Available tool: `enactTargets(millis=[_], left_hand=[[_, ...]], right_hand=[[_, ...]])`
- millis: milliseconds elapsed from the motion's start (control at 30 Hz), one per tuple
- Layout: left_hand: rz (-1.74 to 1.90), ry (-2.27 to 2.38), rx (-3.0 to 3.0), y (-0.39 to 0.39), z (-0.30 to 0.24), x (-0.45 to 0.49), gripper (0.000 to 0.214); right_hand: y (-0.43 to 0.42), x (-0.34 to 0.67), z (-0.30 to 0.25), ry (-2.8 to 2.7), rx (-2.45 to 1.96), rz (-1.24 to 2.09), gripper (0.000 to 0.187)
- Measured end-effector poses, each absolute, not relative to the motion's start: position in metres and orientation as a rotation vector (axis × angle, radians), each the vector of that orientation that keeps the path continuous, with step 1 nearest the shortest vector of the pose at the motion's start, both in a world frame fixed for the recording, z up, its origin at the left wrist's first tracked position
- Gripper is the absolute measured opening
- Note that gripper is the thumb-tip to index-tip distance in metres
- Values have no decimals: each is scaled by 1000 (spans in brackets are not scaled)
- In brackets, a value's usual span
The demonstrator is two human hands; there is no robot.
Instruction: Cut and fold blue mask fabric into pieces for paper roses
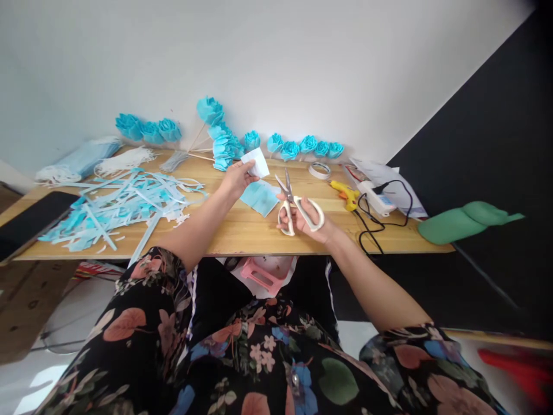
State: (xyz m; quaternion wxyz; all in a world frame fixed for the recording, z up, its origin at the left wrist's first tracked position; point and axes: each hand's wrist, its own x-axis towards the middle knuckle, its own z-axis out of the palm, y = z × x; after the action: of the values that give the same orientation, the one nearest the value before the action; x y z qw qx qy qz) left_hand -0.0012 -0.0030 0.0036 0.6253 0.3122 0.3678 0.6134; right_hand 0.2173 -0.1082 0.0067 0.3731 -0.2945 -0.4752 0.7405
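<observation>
Between the thumb and fingers of my left hand (238, 180) is a small white square of paper or fabric (258, 163), held up above the table. My right hand (306, 220) has its fingers through the handles of a pair of white-handled scissors (288, 193). The blades are spread and point away from me, a little right of the white square and apart from it. A light blue sheet (260, 197) lies flat on the table between my two hands.
Blue flowers (289, 150) line the wall behind the wooden table (233, 236). Blue and white scraps (129, 202) and a phone (37, 222) lie left. On the right are a tape roll (319, 170), yellow glue gun (345, 193), power strip (377, 199) with cables and green bottle (464, 223).
</observation>
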Motion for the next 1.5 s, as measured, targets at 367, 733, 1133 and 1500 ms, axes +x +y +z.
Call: enactTargets(millis=[367,733,1133,1500], left_hand=[[1393,831,551,-2,4,-2,9],[1354,844,572,-3,-1,-3,10],[1367,806,604,-14,5,7,9],[1446,802,552,-19,9,10,16]], right_hand=[[-93,209,1,-1265,-785,1962,52],[-72,214,-3,-1284,-752,2038,58],[-51,197,1,-1215,-649,2043,55],[-59,191,-8,-1150,-564,1973,60]])
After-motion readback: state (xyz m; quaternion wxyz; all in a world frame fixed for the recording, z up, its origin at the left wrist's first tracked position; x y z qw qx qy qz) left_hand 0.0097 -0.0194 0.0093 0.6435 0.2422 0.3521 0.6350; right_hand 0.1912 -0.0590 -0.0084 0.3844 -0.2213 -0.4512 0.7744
